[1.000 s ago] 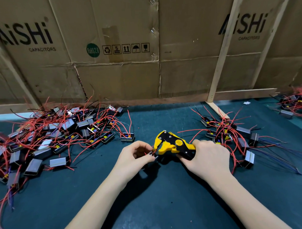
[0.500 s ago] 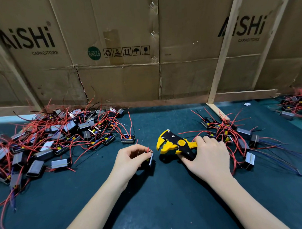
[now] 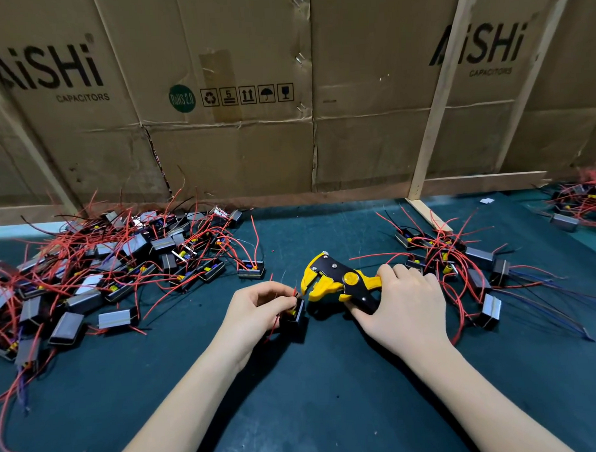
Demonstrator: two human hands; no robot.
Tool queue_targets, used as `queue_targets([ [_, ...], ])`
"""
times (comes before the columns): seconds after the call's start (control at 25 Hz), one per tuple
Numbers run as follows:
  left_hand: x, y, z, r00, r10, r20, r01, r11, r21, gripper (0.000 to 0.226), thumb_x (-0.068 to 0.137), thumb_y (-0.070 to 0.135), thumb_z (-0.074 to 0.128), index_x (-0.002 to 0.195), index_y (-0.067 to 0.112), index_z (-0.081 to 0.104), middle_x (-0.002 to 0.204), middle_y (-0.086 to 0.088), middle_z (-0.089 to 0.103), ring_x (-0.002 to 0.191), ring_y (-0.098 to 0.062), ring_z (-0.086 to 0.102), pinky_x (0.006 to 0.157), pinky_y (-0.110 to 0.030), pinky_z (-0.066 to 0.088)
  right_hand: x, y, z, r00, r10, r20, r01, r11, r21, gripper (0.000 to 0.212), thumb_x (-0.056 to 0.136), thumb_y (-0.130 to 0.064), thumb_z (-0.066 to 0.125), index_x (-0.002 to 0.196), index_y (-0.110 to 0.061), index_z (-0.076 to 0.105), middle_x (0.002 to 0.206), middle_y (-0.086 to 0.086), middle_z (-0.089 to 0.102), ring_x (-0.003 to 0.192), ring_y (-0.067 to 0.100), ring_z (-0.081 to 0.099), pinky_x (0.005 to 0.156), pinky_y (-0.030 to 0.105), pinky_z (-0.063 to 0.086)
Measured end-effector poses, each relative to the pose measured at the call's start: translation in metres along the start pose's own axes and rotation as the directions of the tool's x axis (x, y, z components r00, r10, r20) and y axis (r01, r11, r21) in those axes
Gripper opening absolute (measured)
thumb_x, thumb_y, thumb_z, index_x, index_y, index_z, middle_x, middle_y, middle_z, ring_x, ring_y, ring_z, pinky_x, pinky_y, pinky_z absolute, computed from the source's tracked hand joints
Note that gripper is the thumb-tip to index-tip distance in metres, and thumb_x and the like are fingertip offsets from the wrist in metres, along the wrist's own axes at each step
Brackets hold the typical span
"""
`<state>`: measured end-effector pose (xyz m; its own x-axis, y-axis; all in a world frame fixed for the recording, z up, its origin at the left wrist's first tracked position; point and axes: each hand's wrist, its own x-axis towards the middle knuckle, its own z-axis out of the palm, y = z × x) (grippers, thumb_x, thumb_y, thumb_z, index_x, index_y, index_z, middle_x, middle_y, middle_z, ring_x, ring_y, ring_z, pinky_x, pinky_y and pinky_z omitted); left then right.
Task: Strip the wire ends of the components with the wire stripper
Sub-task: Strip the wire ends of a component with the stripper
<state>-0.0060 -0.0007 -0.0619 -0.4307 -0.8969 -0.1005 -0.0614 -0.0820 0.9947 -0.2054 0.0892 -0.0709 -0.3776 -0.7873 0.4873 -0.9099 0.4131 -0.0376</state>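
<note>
Left grip [image 3: 259,306] pinches a component [image 3: 294,315] by its wires; right grip [image 3: 402,303] holds the stripper [image 3: 339,282], head gaping. Next, feed a wire end in.

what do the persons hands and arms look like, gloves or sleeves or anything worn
Both are bare: the left hand and right hand wear no gloves, rings or watch, and both forearms show no sleeve up to the bottom edge of the frame.
</note>
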Motion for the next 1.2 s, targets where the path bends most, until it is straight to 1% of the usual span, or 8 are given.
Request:
queue_targets([
  [0.16,-0.0009,-0.0002,0.0025,1.000,0.007,-0.014,-0.008,1.000,-0.023,0.013,0.082,-0.003,0.071,0.076,0.008,0.070,0.075,-0.008,0.063,0.068,-0.018,0.056,0.066,-0.030,0.047,-0.0011,-0.0012,-0.0010,0.997,-0.018,-0.069,0.017,1.000,-0.013,0.058,0.061,-0.064,0.075,0.078,-0.010,0.059,0.074,0.008,0.061,0.071,0.031,0.059,0.068,0.038,0.039],
  [0.24,-0.0021,-0.0006,0.0038,1.000,0.018,0.004,-0.018,1.000,-0.022,0.014,0.081,-0.005,0.071,0.075,0.007,0.070,0.072,-0.005,0.065,0.069,-0.020,0.057,0.069,-0.033,0.048,-0.0014,-0.0028,-0.0010,0.994,-0.021,-0.105,0.020,1.000,-0.015,0.059,0.058,-0.061,0.079,0.074,-0.009,0.058,0.070,0.009,0.059,0.067,0.031,0.058,0.066,0.038,0.039],
  [0.44,-0.0015,-0.0026,0.0046,1.000,0.023,-0.006,-0.023,0.999,-0.023,0.015,0.081,-0.005,0.071,0.073,0.008,0.071,0.071,-0.007,0.065,0.075,-0.026,0.052,0.076,-0.044,0.044,-0.0024,-0.0062,-0.0002,0.991,-0.035,-0.131,0.034,0.999,-0.008,0.060,0.056,-0.060,0.080,0.075,-0.008,0.058,0.070,0.009,0.059,0.066,0.031,0.057,0.067,0.039,0.042],
  [0.6,0.0004,-0.0035,0.0047,1.000,0.010,-0.029,-0.011,1.000,-0.026,0.015,0.081,-0.004,0.071,0.072,0.008,0.071,0.073,-0.010,0.064,0.074,-0.026,0.052,0.076,-0.044,0.043,-0.0026,-0.0065,-0.0005,0.991,-0.050,-0.128,0.048,0.999,-0.017,0.057,0.054,-0.059,0.081,0.071,-0.010,0.057,0.067,0.007,0.059,0.064,0.030,0.057,0.065,0.039,0.042],
  [0.76,0.0010,-0.0056,0.0049,0.999,0.001,-0.044,-0.001,1.000,0.009,0.010,0.080,-0.002,0.073,0.074,0.006,0.070,0.072,-0.014,0.062,0.072,-0.025,0.052,0.074,-0.042,0.046,-0.0020,-0.0077,-0.0019,0.985,-0.079,-0.154,0.075,0.997,-0.030,0.056,0.053,-0.057,0.083,0.068,-0.010,0.056,0.064,0.007,0.058,0.060,0.029,0.057,0.064,0.038,0.042],
  [0.84,0.0014,-0.0063,0.0059,0.998,0.005,-0.064,-0.004,1.000,0.020,0.010,0.079,-0.002,0.074,0.078,0.005,0.067,0.070,-0.014,0.063,0.070,-0.025,0.053,0.069,-0.037,0.048,-0.0010,-0.0081,-0.0021,0.982,-0.093,-0.167,0.088,0.995,-0.038,0.056,0.052,-0.056,0.084,0.068,-0.009,0.056,0.063,0.007,0.057,0.058,0.029,0.056,0.063,0.038,0.042],
  [1.0,0.0032,-0.0054,0.0057,0.997,-0.005,-0.081,0.005,1.000,-0.010,0.030,0.076,-0.006,0.074,0.090,0.008,0.052,0.067,-0.009,0.070,0.067,-0.026,0.053,0.060,-0.031,0.048,0.0002,-0.0065,-0.0020,0.979,-0.121,-0.167,0.113,0.992,-0.054,0.056,0.049,-0.054,0.086,0.066,-0.011,0.055,0.061,0.006,0.056,0.057,0.029,0.055,0.062,0.037,0.042],
  [1.2,0.0025,-0.0045,0.0034,0.999,-0.004,-0.045,0.006,0.999,0.047,0.028,0.076,-0.006,0.074,0.084,0.008,0.051,0.057,-0.002,0.063,0.061,-0.024,0.050,0.056,-0.026,0.045,0.0035,-0.0019,-0.0036,0.977,-0.150,-0.152,0.146,0.988,-0.041,0.055,0.045,-0.051,0.088,0.057,-0.013,0.050,0.053,0.004,0.053,0.048,0.027,0.053,0.057,0.033,0.038],
])
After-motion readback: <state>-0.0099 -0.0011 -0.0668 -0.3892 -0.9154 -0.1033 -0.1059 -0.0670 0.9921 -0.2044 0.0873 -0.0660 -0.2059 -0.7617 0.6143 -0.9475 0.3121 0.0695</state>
